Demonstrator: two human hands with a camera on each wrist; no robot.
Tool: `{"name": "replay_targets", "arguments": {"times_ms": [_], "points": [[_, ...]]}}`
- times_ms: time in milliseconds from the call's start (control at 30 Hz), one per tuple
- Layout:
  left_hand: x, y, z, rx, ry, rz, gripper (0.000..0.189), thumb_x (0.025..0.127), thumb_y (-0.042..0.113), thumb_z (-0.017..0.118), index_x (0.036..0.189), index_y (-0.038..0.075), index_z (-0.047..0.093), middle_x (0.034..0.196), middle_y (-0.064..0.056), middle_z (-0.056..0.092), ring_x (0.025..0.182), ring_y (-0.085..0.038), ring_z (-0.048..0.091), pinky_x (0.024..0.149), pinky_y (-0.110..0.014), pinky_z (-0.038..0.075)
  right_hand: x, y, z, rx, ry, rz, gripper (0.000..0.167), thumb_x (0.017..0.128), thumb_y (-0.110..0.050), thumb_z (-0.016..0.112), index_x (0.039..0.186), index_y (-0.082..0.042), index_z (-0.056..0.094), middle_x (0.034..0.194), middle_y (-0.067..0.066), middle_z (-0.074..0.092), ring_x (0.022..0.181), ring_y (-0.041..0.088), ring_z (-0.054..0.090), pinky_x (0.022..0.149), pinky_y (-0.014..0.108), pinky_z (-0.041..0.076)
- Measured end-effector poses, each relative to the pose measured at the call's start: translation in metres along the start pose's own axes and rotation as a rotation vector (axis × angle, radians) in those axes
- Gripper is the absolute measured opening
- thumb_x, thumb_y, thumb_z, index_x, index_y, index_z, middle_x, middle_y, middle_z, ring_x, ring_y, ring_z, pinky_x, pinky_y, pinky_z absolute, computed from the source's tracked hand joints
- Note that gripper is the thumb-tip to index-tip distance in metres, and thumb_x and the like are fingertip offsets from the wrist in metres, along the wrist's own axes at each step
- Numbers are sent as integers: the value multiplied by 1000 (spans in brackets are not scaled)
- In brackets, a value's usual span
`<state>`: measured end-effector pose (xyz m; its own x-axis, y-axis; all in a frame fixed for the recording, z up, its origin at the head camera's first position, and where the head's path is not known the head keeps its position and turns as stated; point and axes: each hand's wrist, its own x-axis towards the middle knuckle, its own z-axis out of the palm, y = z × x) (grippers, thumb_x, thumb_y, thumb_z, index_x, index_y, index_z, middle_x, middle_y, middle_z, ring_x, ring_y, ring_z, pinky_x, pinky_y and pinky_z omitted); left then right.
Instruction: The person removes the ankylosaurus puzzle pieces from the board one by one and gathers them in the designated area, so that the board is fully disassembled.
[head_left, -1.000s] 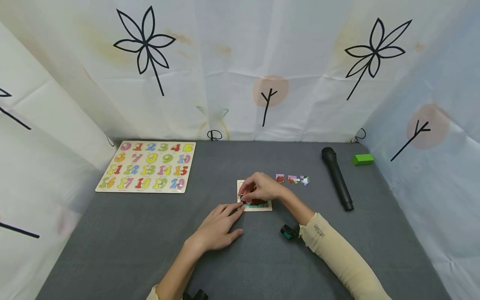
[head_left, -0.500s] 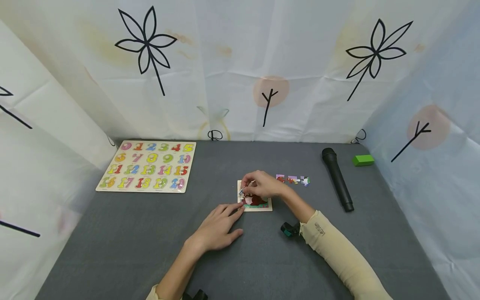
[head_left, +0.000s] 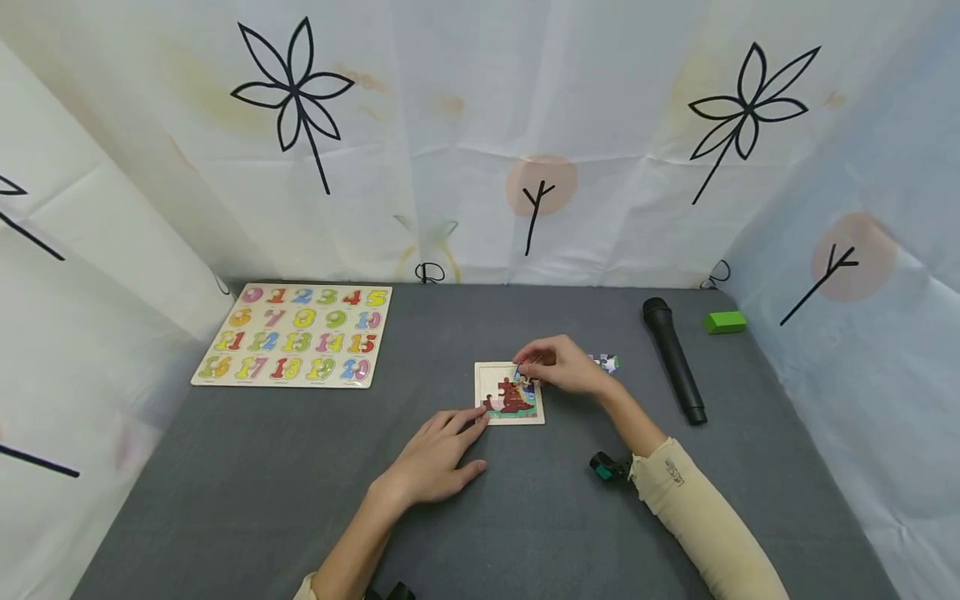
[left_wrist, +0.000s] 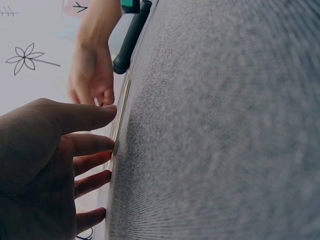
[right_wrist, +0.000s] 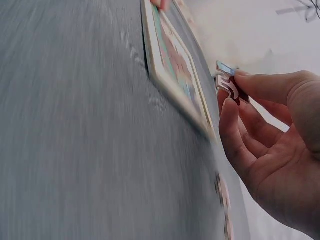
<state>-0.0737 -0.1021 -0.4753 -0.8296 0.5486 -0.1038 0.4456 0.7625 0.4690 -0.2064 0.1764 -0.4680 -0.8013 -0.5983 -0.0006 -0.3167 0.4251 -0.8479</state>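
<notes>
A small wooden jigsaw board (head_left: 482, 375) lies in the middle of the table, partly filled with a brown and green picture. At its lower left corner, the fingertips of my left hand (head_left: 433, 457) rest on the edge, fingers extended. Over the board's upper right corner, my right hand (head_left: 566, 365) pinches a jigsaw piece (right_wrist: 230, 86) between thumb and fingers, raised off the board. That piece shows blue, pink and dark brown in the right wrist view. Loose jigsaw pieces (head_left: 609, 362) lie right of the board, partly hidden behind the right hand.
A number puzzle board (head_left: 292, 333) lies at the back left. To the right are a black microphone (head_left: 675, 358) and a green block (head_left: 725, 322). A white patterned cloth (head_left: 465, 108) hangs around the grey table (head_left: 540, 525).
My right hand has moved right and away from the board's left part, with the jigsaw piece in its fingers. It now covers some loose pieces. The left hand stays in place.
</notes>
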Motion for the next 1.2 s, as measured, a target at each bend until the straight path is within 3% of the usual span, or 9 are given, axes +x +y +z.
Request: {"name": "replay_targets", "arguments": {"times_ms": [233,400,633,933,1200], "points": [[-1,0,0,-11,5,0,66,105,32,70,163,8,49,172,-8,46,151,-35,47,127,-61,38,-26,18,-21,-36,98,42,20,102,-7,74,118,4,78,98,20,80,72,15,69,64,28,58],[-2,-2,1,-14,23,24,67,104,33,70,163,7,50,171,-9,47,149,-36,49,125,-63,40,-37,23,-24,-57,98,86,16,99,-7,78,111,3,79,95,18,80,71,9,66,63,24,56],[-2,-2,2,-20,26,27,67,105,34,70,163,7,49,172,-9,46,149,-37,48,125,-63,40,-43,24,-23,-118,124,130,14,99,-10,79,110,-3,81,97,13,83,75,11,70,65,24,58],[-1,-4,4,-28,36,26,67,105,34,70,163,6,50,172,-10,46,149,-37,48,125,-63,39,-44,25,-18,-295,209,36,10,94,-12,84,103,-6,84,93,7,80,73,5,64,66,22,49],[0,-3,5,-13,38,5,65,105,33,70,163,9,51,171,-8,47,151,-35,48,126,-61,39,-43,25,-16,-313,229,-5,8,94,-10,85,101,-7,85,91,6,78,73,4,60,66,22,48]]}}
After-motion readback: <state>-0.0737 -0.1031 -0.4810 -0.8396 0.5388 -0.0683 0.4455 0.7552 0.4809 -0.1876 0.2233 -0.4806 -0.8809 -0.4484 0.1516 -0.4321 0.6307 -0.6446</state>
